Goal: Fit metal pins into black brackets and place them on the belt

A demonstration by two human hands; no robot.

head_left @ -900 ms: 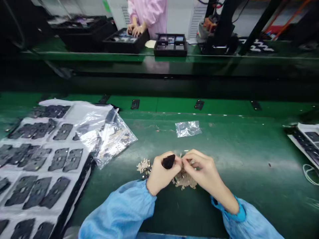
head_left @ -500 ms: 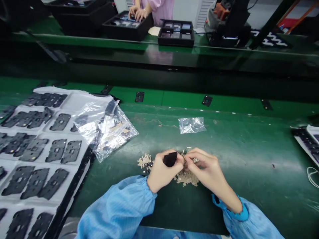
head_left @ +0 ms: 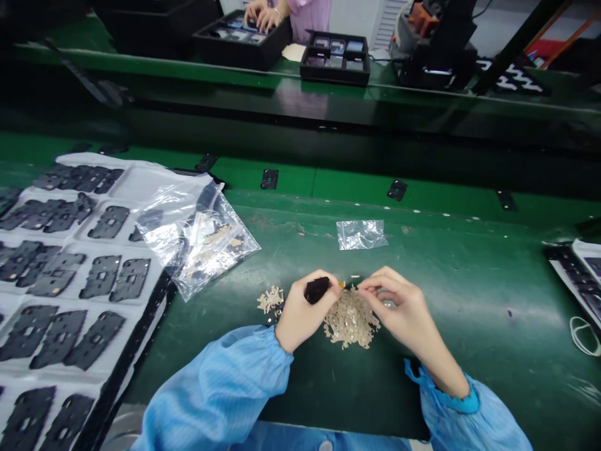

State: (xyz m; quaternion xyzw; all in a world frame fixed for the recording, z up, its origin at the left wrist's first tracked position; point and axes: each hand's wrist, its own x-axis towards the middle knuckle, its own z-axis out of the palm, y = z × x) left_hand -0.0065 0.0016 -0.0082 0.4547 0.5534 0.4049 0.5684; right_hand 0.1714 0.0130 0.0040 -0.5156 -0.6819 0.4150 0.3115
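My left hand is closed around a black flat part, most of it hidden in the palm. A small orange-yellow bit shows at its fingertips. To the right, my right hand has thumb and forefinger pinched together; whatever lies between them is too small to make out. Between and below the hands is a pile of small beige pieces. A smaller heap of beige strips lies left of my left hand, beside some small black bits.
A white compartment tray of black plates fills the left, with clear bags overlapping it. An empty-looking small bag lies ahead. Black plates sit along a green belt. Across the bench, another person's hands work over a box.
My right hand has drawn away to the right from my left fingertips, uncovering more of the beige pile. The plates on the belt have shifted slightly right.
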